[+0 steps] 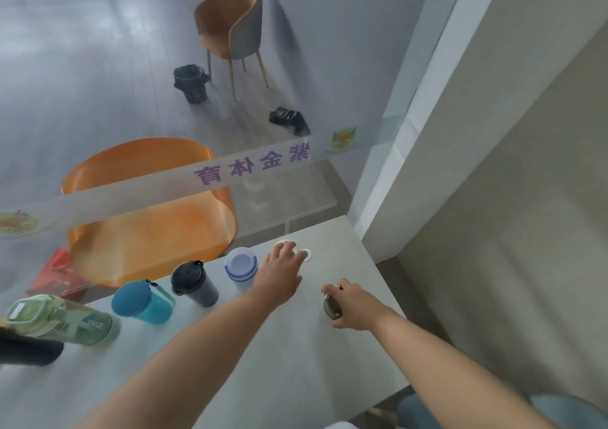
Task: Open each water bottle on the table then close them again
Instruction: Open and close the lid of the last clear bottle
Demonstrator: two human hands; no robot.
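Gripping a small grey-brown lid [331,307], the right hand [353,305] hovers; the left hand [283,272] clasps a clear bottle [307,255], probably awaiting recapping.

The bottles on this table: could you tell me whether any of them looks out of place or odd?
The bottles stand upright in a row with nothing spilled. One thing stands out: the right hand holds a lid apart from any bottle, while the left hand covers a clear bottle.
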